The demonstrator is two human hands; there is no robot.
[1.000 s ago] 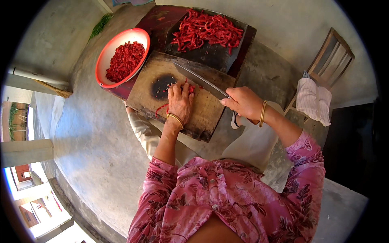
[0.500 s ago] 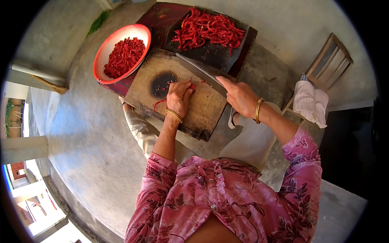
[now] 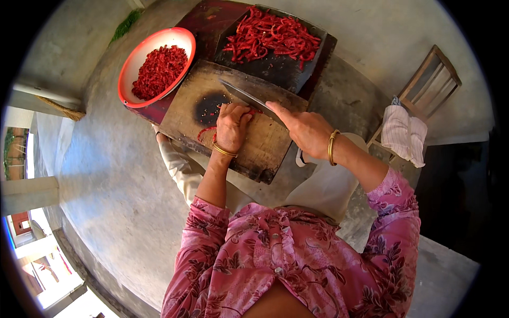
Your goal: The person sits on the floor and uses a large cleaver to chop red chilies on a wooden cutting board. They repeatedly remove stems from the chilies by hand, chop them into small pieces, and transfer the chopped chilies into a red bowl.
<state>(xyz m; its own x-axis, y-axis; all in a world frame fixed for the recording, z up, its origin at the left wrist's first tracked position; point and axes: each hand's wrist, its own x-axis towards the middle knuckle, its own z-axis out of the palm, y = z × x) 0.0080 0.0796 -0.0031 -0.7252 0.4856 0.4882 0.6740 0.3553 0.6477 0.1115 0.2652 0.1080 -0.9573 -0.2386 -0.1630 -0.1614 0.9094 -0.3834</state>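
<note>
My left hand (image 3: 231, 126) presses down on the wooden cutting board (image 3: 260, 151), its fingers curled over red chili peppers (image 3: 253, 112) whose ends poke out beside the fingertips. One thin chili tail curls out to the left of the wrist. In my right hand (image 3: 307, 130) is a cleaver (image 3: 244, 95), the index finger stretched along its spine. The blade slants up and left across the board, close to the left fingers. Its handle is hidden inside the grip. A dark round stain with a few seeds marks the board left of my hand.
A red-rimmed white basin (image 3: 127, 74) of chopped chili stands at the board's upper left. Behind the board, a dark tray (image 3: 275, 71) carries a heap of whole red chilies (image 3: 275, 34). Both rest on a dark red table (image 3: 204, 21). A wooden chair (image 3: 432, 79) with a cloth stands right.
The cleaver and my right hand have moved left and slightly down, bringing the blade nearer the chilies under my left hand. My left hand stays at nearly the same place.
</note>
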